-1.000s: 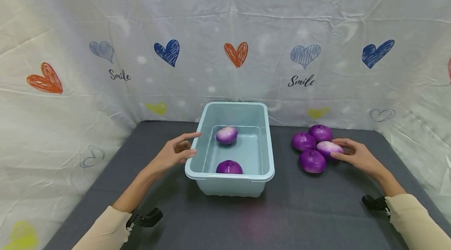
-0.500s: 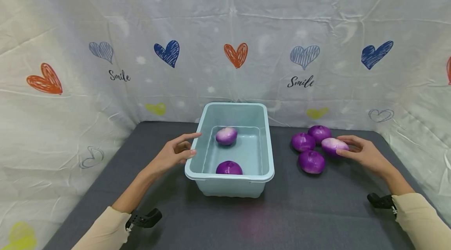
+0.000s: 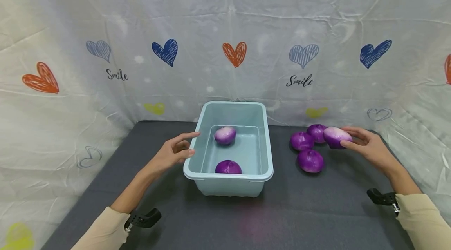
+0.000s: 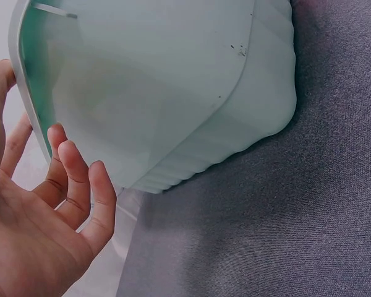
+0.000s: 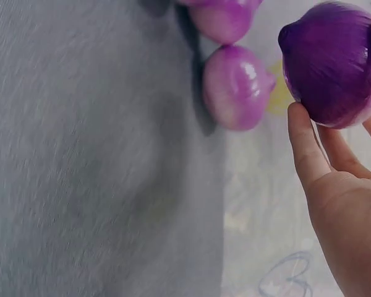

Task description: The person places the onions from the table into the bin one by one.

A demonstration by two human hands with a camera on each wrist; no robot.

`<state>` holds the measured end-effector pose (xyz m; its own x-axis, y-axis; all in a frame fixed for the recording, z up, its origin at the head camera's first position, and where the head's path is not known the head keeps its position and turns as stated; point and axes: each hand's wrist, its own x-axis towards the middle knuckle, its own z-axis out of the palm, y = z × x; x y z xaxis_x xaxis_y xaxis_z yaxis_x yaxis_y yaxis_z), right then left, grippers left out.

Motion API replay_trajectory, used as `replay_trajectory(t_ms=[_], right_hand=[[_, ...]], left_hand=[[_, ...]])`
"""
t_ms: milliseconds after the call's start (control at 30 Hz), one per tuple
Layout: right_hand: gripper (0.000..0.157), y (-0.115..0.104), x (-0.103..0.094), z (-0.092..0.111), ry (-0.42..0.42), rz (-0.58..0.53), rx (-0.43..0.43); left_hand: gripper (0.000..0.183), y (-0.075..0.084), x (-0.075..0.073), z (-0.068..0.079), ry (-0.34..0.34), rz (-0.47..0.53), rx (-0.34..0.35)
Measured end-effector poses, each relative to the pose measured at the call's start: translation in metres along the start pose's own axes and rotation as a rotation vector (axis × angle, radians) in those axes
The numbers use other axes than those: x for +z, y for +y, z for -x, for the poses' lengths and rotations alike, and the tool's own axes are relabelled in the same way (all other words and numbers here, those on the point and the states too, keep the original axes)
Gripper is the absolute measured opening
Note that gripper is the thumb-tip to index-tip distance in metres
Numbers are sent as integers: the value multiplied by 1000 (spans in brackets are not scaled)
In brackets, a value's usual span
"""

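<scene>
My right hand point(image 3: 370, 150) grips a purple-and-white onion point(image 3: 336, 137) between thumb and fingers, raised off the table. Its dark purple root end shows close up in the right wrist view, as a held onion point(image 5: 331, 62). Just left of it, three purple onions point(image 3: 310, 161) sit together on the dark cloth. At the middle stands a pale blue plastic basin point(image 3: 230, 185) with two onions inside, one point(image 3: 225, 135) toward the back and one point(image 3: 228, 167) at the front. My left hand point(image 3: 172, 153) touches the basin's left rim with thumb and index finger; its other fingers are loosely bent outside the wall point(image 4: 142, 93).
A dark grey cloth point(image 3: 225, 226) covers the table. Behind and at the sides hangs a white curtain point(image 3: 197, 15) printed with hearts and words. The table's back edge lies close behind the basin and the onions.
My right hand has drawn the pale onion rightward away from the group and lifted it from the table. My left hand and the basin have stayed in place.
</scene>
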<state>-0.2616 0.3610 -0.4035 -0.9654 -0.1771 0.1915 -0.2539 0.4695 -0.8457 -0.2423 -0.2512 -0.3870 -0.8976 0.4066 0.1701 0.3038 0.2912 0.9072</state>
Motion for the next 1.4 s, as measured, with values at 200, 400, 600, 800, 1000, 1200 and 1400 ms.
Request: replay_trajectory(t_ms=[200, 400, 600, 800, 1000, 1200, 1400], right_hand=[[51, -13, 10, -3, 8, -58, -58], [51, -22, 19, -9, -18, -137, -97], [52, -33, 28, -17, -40, -187, -107], [51, -44, 36, -25, -68, -239, -131], [50, -55, 45, -35, -65, -265, -139], [51, -65, 54, -48, -98, -290, -156], [52, -76, 66, -59, -128, -304, -215]], left_hand=[[54, -1, 0, 0, 4, 6, 0], [54, -2, 1, 0, 1, 13, 13], [54, -3, 0, -1, 1, 19, 28], [54, -2, 1, -1, 4, 18, 25], [54, -1, 0, -1, 12, 14, 4], [55, 0, 0, -1, 11, 7, -5], [55, -1, -3, 0, 1, -9, -39]])
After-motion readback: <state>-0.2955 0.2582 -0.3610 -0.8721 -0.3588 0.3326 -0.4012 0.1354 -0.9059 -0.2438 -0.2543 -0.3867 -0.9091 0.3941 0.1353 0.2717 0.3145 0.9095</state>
